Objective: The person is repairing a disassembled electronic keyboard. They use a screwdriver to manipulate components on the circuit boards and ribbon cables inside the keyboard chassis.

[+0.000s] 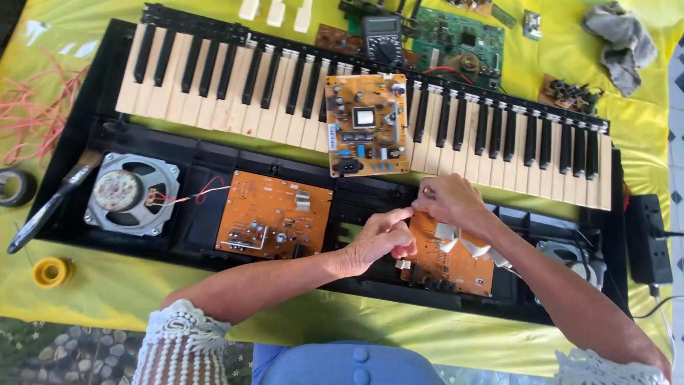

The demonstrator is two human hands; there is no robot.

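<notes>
Both hands pinch narrowly: the left hand [381,239] and right hand [449,203] meet over the orange circuit board [452,260], gripping its white ribbon cable [450,234]; pull gently, straight.

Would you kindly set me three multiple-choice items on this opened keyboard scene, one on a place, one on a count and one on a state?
1. Where does the loose circuit board with the black socket lie?
A. on the keys
B. on the speaker
C. on the grey cloth

2. How many orange boards sit inside the black case below the keys?
A. one
B. two
C. four

3. How do the hands stand?
A. both flat on the keys
B. both pinching at the right-hand board
C. one lifting the brush

Answers:
1. A, it rests across the black and white keys.
2. B, one beside the speaker at, another under the hands at.
3. B, the left hand and right hand meet with fingertips together over that board's white ribbon cable.
</notes>
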